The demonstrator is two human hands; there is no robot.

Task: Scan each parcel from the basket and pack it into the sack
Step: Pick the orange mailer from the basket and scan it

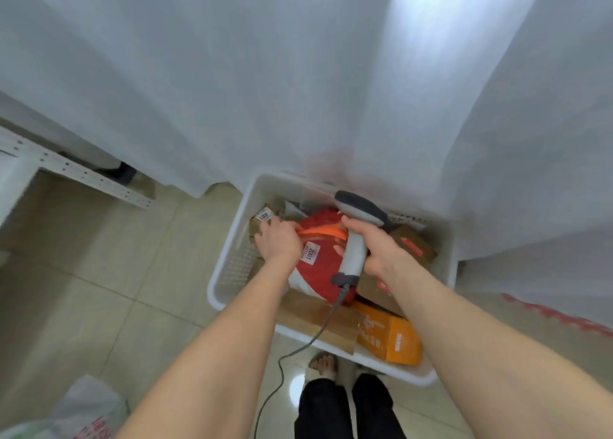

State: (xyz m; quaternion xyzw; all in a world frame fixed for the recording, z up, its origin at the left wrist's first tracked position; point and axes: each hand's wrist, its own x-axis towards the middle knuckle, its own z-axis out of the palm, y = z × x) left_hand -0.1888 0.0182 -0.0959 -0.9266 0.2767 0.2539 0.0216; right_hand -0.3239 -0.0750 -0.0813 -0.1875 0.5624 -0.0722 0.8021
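Observation:
A white plastic basket (232,266) on the floor holds several parcels. On top lies a red bag parcel (320,269) with a white label reading 2001 and an orange strip. My left hand (278,239) grips the red parcel's left edge, over a brown box (258,221) with a small label. My right hand (374,243) holds a grey-white barcode scanner (356,236) by its handle, the head pointing away over the basket; its cable trails down toward my legs. An orange box (391,335) and a brown cardboard parcel (315,316) lie at the basket's near end. The sack (76,408) shows at bottom left.
White curtains (298,73) hang right behind the basket. A white perforated shelf frame (83,173) stands at the left. The tiled floor (99,272) lies between the basket and the sack. My feet and dark trousers (341,399) are just in front of the basket.

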